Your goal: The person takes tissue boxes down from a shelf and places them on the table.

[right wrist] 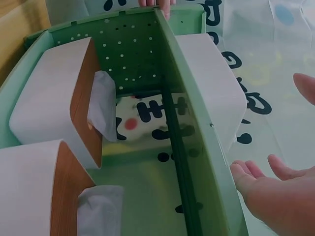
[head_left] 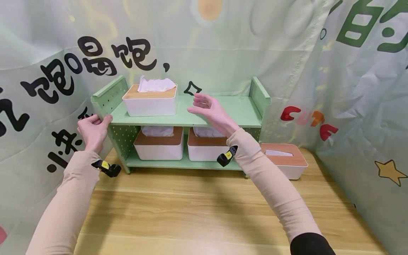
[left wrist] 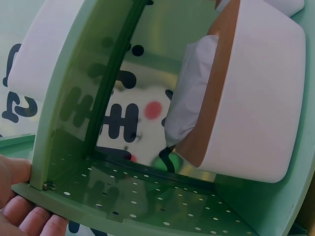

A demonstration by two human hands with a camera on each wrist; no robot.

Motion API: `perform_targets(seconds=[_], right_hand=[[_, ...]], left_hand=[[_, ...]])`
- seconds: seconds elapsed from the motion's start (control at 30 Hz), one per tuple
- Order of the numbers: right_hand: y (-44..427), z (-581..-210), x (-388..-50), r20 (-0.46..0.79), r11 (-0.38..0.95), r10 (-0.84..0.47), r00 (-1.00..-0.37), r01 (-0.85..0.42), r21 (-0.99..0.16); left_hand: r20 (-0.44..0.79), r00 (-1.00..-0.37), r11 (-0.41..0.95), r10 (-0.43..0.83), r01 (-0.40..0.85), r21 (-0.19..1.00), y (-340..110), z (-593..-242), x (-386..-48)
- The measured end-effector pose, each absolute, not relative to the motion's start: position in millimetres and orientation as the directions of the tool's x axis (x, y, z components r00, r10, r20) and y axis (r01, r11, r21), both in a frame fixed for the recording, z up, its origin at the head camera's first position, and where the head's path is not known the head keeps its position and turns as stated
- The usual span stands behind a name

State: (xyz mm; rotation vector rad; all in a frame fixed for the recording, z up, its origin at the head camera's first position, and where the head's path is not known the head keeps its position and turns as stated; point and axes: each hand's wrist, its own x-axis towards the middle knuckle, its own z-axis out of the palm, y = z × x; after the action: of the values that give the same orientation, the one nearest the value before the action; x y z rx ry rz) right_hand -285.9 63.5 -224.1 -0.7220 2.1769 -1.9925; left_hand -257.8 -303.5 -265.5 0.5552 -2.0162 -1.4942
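Note:
My left hand (head_left: 94, 131) grips the left side panel of a green two-tier shelf (head_left: 188, 123). In the left wrist view its thumb (left wrist: 17, 169) lies on one side of the panel edge and its fingers curl round the other. Over the upper board, my right hand (head_left: 210, 110) is held with fingers apart and nothing in it. A white tissue box (head_left: 149, 107) with a wooden lid and tissue poking out stands to its left on that board. Two similar tissue boxes (head_left: 159, 151) (head_left: 204, 153) sit on the lower board, the right one partly behind my right forearm.
Another tissue box (head_left: 288, 170) stands on the wooden table (head_left: 178, 212) beside the shelf's right end, partly covered by my right sleeve. Printed cloth (head_left: 223, 42) hangs behind the shelf and along both sides.

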Motion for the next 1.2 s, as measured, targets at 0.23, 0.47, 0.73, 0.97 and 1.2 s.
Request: perform_targets(seconds=[0.23, 0.47, 0.73, 0.97, 1.2], right_hand=[[49, -220, -295, 0.213, 0.014, -0.399, -0.892, -0.238, -0.971], [34, -217, -303, 0.196, 0.033, -0.392, -0.899, -0.227, -0.973], [18, -215, -316, 0.184, 0.046, -0.391, -0.902, -0.219, -0.975], [4, -213, -326, 0.156, 0.104, -0.362, -0.919, -0.207, -0.973], [-11, -211, -335, 0.138, 0.129, -0.345, -0.928, -0.193, -0.973]], left_hand=[[0.203, -0.746, 0.309, -0.634, -0.004, 0.951, -303, -266, -257], [0.203, -0.748, 0.309, -0.632, -0.003, 0.951, -303, -266, -258], [0.202, -0.751, 0.309, -0.628, -0.003, 0.951, -303, -265, -258], [0.188, -0.753, 0.297, -0.630, -0.010, 0.955, -303, -265, -257], [0.183, -0.756, 0.293, -0.629, -0.012, 0.956, -304, -265, -258]])
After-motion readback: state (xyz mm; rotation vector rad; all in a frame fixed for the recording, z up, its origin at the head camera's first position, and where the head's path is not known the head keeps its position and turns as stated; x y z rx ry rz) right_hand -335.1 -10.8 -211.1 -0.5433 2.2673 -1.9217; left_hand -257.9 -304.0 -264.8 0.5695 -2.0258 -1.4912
